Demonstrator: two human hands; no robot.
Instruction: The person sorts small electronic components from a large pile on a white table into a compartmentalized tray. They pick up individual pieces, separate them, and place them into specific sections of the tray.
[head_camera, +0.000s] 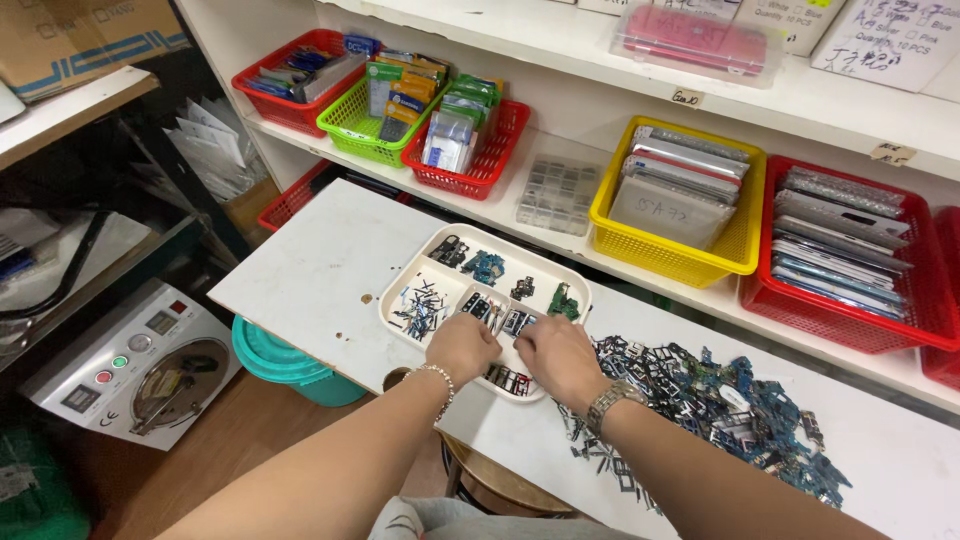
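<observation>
A cream sorting tray (412, 279) with several compartments lies on the white board (320, 260); it holds small dark and green electronic parts. My left hand (462, 345), with a bead bracelet at the wrist, rests curled over the tray's near middle compartment. My right hand (557, 357), with a metal watch, is beside it over the tray's near right edge, fingertips down among the small parts. Whether either hand pinches a part is hidden by the fingers. A large heap of small metal and blue-green parts (715, 400) spreads on the board right of my right hand.
Behind the tray runs a shelf with red (300, 108), green (352, 125), yellow (672, 255) and red (850, 330) baskets of packaged parts and a clear compartment box (558, 195). A teal bucket (285, 365) and a white machine (140, 365) stand lower left.
</observation>
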